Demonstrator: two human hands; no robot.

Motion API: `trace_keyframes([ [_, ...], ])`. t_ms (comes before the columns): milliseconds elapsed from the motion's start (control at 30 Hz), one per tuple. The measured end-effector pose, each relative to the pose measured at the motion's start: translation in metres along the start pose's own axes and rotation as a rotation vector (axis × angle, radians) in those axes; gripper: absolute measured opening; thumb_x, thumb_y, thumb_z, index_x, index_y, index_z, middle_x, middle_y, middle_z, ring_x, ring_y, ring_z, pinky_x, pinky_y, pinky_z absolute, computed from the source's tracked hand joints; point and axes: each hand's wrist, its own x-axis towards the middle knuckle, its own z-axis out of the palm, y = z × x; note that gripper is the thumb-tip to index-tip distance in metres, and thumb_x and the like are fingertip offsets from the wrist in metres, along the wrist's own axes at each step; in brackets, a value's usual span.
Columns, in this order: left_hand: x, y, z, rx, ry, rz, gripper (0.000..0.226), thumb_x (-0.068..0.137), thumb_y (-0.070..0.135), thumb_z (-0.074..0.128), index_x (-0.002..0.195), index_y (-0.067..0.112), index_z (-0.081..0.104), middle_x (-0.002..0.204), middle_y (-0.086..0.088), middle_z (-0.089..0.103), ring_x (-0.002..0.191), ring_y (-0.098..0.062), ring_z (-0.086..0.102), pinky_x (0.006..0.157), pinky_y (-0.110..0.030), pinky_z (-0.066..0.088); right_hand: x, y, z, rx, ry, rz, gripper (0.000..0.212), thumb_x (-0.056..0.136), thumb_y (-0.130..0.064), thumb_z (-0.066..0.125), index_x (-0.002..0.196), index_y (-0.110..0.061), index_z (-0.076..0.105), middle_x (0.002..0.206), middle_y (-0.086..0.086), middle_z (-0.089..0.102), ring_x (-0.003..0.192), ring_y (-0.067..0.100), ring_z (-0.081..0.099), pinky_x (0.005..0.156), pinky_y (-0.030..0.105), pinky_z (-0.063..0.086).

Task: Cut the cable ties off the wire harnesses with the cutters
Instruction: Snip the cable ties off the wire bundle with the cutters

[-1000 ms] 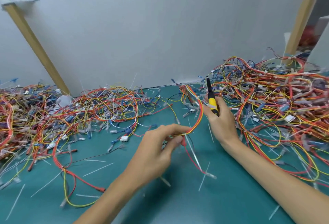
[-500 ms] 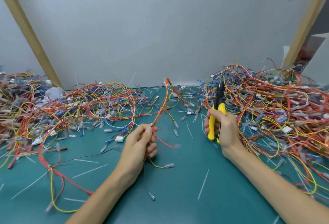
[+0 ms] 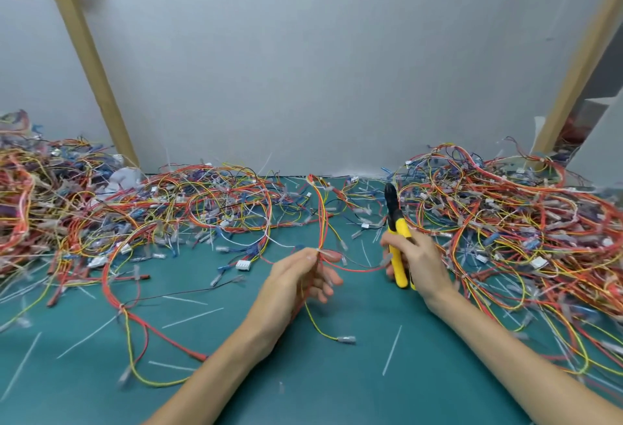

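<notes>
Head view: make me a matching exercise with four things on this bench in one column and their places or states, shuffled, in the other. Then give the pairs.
1. cutters
2. left hand
3. white connector
4. cut tie strip

A. pinches the red-and-yellow harness
B. lies on the green mat beside the right forearm
C. lies on the mat, left of the left hand
D. gripped by the right hand, black head pointing away

Pairs: 1-D, 2-A, 3-C, 4-B.
</notes>
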Motion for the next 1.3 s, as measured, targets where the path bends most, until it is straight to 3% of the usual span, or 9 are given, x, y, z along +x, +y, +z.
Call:
trace_keyframes([
  [167,-0.007,0.002,0.007,0.008,0.005,0.051,0.036,0.104,0.017,0.033,0.101,0.001,0.065,0.078,-0.01,0.071,0.063,-0.016,0.063,0.061,-0.022,0.052,-0.003,-0.004,-0.001,0.131,0.023,0.011,0.033,0.075,-0.036,0.061,0.086,-0.005,0.067,0.061,0.013,0.058,0.048,0.026,0.05,0.048,0.029,0.041],
  [300,-0.009,0.004,0.005,-0.029,0.003,0.027,0.031,0.103,0.015,0.038,0.1,-0.001,0.065,0.084,-0.015,0.073,0.07,-0.021,0.07,0.063,-0.023,0.054,-0.006,-0.002,-0.002,0.182,0.062,-0.027,0.032,0.089,-0.038,0.056,0.092,-0.009,0.068,0.068,0.013,0.058,0.053,0.021,0.055,0.05,0.028,0.045],
  [400,-0.008,0.006,0.001,-0.076,-0.018,-0.036,0.028,0.098,0.021,0.046,0.102,0.001,0.067,0.093,-0.015,0.074,0.077,-0.023,0.072,0.064,-0.023,0.055,-0.009,0.0,-0.003,0.205,0.123,-0.031,0.038,0.078,-0.045,0.06,0.098,-0.014,0.068,0.072,0.007,0.059,0.061,0.02,0.057,0.058,0.031,0.047],
  [533,-0.01,0.008,-0.001,-0.022,-0.049,-0.065,0.031,0.085,0.038,0.062,0.098,0.013,0.075,0.103,-0.007,0.074,0.095,-0.013,0.067,0.079,-0.025,0.048,-0.013,0.001,-0.004,0.165,0.126,-0.082,0.039,0.077,-0.048,0.057,0.107,-0.023,0.063,0.074,-0.002,0.057,0.071,0.019,0.056,0.069,0.034,0.046],
  [700,-0.009,0.011,-0.004,-0.214,-0.053,-0.068,0.033,0.08,0.032,0.062,0.098,0.008,0.075,0.114,-0.012,0.07,0.11,-0.019,0.065,0.085,-0.024,0.054,-0.018,0.0,-0.005,-0.093,0.078,-0.153,0.056,0.071,-0.064,0.052,0.115,-0.029,0.049,0.089,-0.009,0.049,0.089,0.014,0.048,0.087,0.038,0.039],
  [800,-0.01,0.013,-0.006,-0.264,-0.039,-0.072,0.025,0.079,0.034,0.065,0.09,0.015,0.077,0.097,-0.009,0.072,0.097,-0.018,0.068,0.084,-0.029,0.057,-0.023,-0.003,0.0,-0.297,0.035,-0.288,0.044,0.073,-0.062,0.052,0.101,-0.029,0.046,0.084,-0.005,0.049,0.075,0.003,0.046,0.073,0.021,0.037],
  [867,-0.01,0.015,-0.007,-0.27,0.005,-0.079,0.024,0.077,0.036,0.066,0.086,0.016,0.077,0.079,-0.003,0.066,0.078,-0.014,0.067,0.071,-0.024,0.056,-0.026,-0.003,0.003,-0.486,0.049,-0.4,0.032,0.079,-0.054,0.057,0.098,-0.03,0.045,0.082,-0.012,0.047,0.074,0.0,0.045,0.067,0.018,0.034],
  [1000,-0.008,0.016,-0.006,-0.252,0.067,-0.086,0.022,0.078,0.034,0.066,0.083,0.016,0.078,0.066,0.005,0.055,0.058,-0.007,0.055,0.049,-0.015,0.043,-0.033,0.001,0.008,-0.785,0.088,-0.52,0.042,0.082,-0.059,0.054,0.114,-0.034,0.044,0.103,-0.017,0.049,0.092,0.004,0.048,0.078,0.029,0.041],
  [1300,-0.006,0.009,-0.005,-0.222,0.232,-0.041,0.02,0.077,0.024,0.068,0.082,0.005,0.062,0.062,-0.002,0.063,0.049,-0.007,0.057,0.044,-0.013,0.041,-0.037,0.0,0.017,-0.959,0.055,-0.706,0.046,0.083,-0.056,0.056,0.118,-0.026,0.055,0.097,-0.01,0.048,0.091,0.014,0.049,0.082,0.035,0.044],
])
